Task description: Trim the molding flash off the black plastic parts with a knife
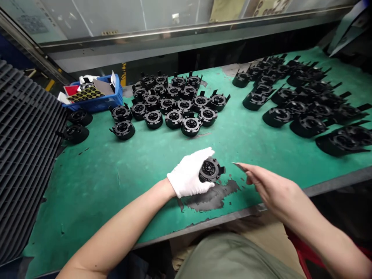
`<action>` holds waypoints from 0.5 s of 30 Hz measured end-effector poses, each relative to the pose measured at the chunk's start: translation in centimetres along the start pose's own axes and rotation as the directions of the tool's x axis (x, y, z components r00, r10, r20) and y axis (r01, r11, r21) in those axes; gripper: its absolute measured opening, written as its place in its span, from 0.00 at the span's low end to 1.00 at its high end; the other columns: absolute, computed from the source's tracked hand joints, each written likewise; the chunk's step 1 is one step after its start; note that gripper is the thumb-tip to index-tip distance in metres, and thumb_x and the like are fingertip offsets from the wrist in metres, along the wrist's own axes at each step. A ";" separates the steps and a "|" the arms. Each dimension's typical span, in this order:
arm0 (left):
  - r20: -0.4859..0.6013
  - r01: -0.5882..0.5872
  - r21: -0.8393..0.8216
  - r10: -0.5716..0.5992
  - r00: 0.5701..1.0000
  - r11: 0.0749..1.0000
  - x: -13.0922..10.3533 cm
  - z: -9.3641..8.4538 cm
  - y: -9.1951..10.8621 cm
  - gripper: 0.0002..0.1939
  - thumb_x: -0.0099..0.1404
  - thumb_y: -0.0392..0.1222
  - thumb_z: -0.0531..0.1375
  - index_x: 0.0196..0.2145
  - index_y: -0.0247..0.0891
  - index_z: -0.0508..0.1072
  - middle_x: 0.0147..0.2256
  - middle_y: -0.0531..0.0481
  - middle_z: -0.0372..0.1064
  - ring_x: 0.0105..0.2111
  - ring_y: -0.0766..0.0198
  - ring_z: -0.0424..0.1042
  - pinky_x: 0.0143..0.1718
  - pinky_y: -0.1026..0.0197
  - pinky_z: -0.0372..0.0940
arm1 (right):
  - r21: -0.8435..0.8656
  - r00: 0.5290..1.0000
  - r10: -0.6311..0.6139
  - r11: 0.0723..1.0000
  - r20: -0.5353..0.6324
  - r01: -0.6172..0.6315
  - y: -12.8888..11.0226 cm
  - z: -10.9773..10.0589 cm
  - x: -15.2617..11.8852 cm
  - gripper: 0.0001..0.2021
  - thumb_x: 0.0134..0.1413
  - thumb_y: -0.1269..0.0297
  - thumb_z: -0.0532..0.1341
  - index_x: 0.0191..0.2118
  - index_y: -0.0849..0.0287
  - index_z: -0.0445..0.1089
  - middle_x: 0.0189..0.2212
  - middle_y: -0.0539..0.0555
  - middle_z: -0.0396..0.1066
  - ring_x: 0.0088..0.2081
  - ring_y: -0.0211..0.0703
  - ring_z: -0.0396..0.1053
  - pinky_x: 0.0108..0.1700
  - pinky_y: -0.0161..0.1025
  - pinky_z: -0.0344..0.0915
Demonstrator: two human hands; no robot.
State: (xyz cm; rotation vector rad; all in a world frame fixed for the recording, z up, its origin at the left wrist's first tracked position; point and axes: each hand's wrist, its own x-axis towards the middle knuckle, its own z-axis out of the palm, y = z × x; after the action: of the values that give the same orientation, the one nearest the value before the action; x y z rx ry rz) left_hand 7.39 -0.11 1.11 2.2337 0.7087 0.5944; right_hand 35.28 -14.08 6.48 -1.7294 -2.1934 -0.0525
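Note:
My left hand (190, 173), in a white glove, is wrapped round a round black plastic housing (209, 169) close to the front of the bench. The housing's ribbed inner face is turned up, and a small tab sticks out on its right side. To the right of it, my bare right hand (266, 184) pinches a thin pointed blade (236, 165) whose tip points left, a short gap from the housing. The blade's other end is hidden in my fingers.
Several similar black housings (173, 117) stand grouped at the back middle, and more housings (309, 124) with upright tabs crowd the right. A blue bin (100, 101) holds mixed bits at the back left. Dark ribbed trays (26, 155) are stacked left. The green mat (122, 174) is worn.

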 end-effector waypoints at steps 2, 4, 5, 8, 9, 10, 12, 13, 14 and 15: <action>0.044 -0.063 -0.042 0.065 0.997 0.997 -0.2 -0.7 -0.2 0.54 0.63 0.45 0.79 0.80 0.44 0.64 0.81 0.30 0.64 0.83 0.35 0.65 0.82 0.30 0.69 | 0.078 0.999 -0.016 0.997 0.051 0.012 2.5 -0.3 0.6 0.15 0.87 0.61 0.57 0.66 0.56 0.77 0.53 0.55 0.87 0.47 0.44 0.87 0.49 0.38 0.80; 0.035 -0.063 -0.067 0.065 0.997 0.996 -0.4 -0.8 -0.3 0.58 0.63 0.51 0.82 0.82 0.42 0.62 0.81 0.28 0.64 0.84 0.33 0.64 0.83 0.30 0.68 | 0.138 0.988 -0.082 0.988 0.132 0.064 4.0 -0.4 1.6 0.15 0.87 0.61 0.58 0.67 0.55 0.77 0.53 0.55 0.86 0.48 0.43 0.87 0.50 0.37 0.79; 0.030 -0.045 -0.076 0.048 0.998 0.996 -0.4 -0.7 -0.3 0.61 0.63 0.57 0.83 0.83 0.40 0.61 0.80 0.27 0.65 0.83 0.32 0.65 0.83 0.29 0.68 | 0.174 0.977 -0.132 0.979 0.169 0.102 4.4 -0.4 2.2 0.17 0.87 0.62 0.58 0.69 0.55 0.76 0.51 0.55 0.86 0.45 0.42 0.86 0.48 0.36 0.78; 0.037 0.006 -0.082 -0.003 0.999 0.997 -0.6 -0.3 -0.4 0.63 0.62 0.69 0.83 0.82 0.41 0.63 0.76 0.29 0.72 0.78 0.31 0.73 0.81 0.28 0.70 | 0.241 0.920 -0.301 0.940 0.251 0.242 5.0 -0.3 4.0 0.21 0.87 0.63 0.57 0.74 0.56 0.75 0.41 0.52 0.81 0.36 0.40 0.80 0.37 0.37 0.73; 0.042 0.012 -0.079 -0.008 0.999 0.997 -0.6 -0.2 -0.5 0.61 0.63 0.69 0.82 0.81 0.42 0.65 0.75 0.30 0.74 0.77 0.32 0.75 0.81 0.29 0.71 | 0.237 0.901 -0.344 0.929 0.265 0.285 5.2 -0.2 4.6 0.22 0.86 0.64 0.55 0.74 0.55 0.76 0.38 0.52 0.78 0.33 0.40 0.77 0.34 0.37 0.70; 0.043 0.008 -0.076 -0.005 0.999 0.997 -0.7 -0.2 -0.5 0.58 0.64 0.69 0.82 0.80 0.42 0.66 0.75 0.30 0.75 0.76 0.32 0.76 0.80 0.30 0.72 | 0.225 0.881 -0.375 0.921 0.288 0.318 5.4 -0.2 5.1 0.23 0.86 0.66 0.54 0.75 0.55 0.77 0.36 0.51 0.77 0.32 0.40 0.75 0.33 0.37 0.68; 0.042 -0.014 -0.073 0.017 0.999 0.997 -0.8 -0.3 -0.5 0.55 0.67 0.69 0.80 0.79 0.42 0.67 0.74 0.30 0.76 0.74 0.33 0.78 0.78 0.31 0.74 | 0.215 0.845 -0.440 0.896 0.304 0.389 5.7 0.0 6.0 0.25 0.85 0.71 0.52 0.74 0.58 0.78 0.35 0.51 0.76 0.32 0.39 0.75 0.33 0.36 0.67; 0.035 -0.030 -0.069 0.033 0.999 0.997 -0.9 -0.4 -0.5 0.54 0.68 0.69 0.79 0.79 0.42 0.67 0.74 0.30 0.76 0.74 0.34 0.79 0.78 0.32 0.75 | 0.216 0.826 -0.476 0.878 0.301 0.427 5.9 0.0 6.4 0.25 0.83 0.73 0.52 0.74 0.60 0.77 0.35 0.52 0.76 0.33 0.39 0.76 0.33 0.36 0.67; 0.023 -0.052 -0.064 0.054 0.998 0.997 -1.0 -0.4 -0.4 0.53 0.69 0.69 0.78 0.79 0.41 0.66 0.74 0.30 0.76 0.74 0.35 0.79 0.77 0.32 0.75 | 0.220 0.806 -0.513 0.858 0.296 0.465 6.0 0.0 6.8 0.25 0.82 0.75 0.52 0.74 0.62 0.77 0.36 0.52 0.76 0.34 0.39 0.77 0.34 0.35 0.68; 0.011 -0.075 -0.059 0.076 0.997 0.995 -1.1 -0.5 -0.3 0.53 0.71 0.68 0.78 0.80 0.41 0.65 0.74 0.29 0.75 0.74 0.35 0.79 0.77 0.33 0.76 | 0.225 0.785 -0.547 0.836 0.289 0.500 6.1 0.0 7.1 0.25 0.81 0.77 0.53 0.74 0.64 0.76 0.37 0.52 0.77 0.35 0.39 0.78 0.35 0.35 0.70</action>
State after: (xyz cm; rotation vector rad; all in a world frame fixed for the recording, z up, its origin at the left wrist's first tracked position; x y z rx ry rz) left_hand 6.17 -0.33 0.97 2.2157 0.5950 0.6289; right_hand 39.69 -5.91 7.44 -1.0598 -2.8042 0.2811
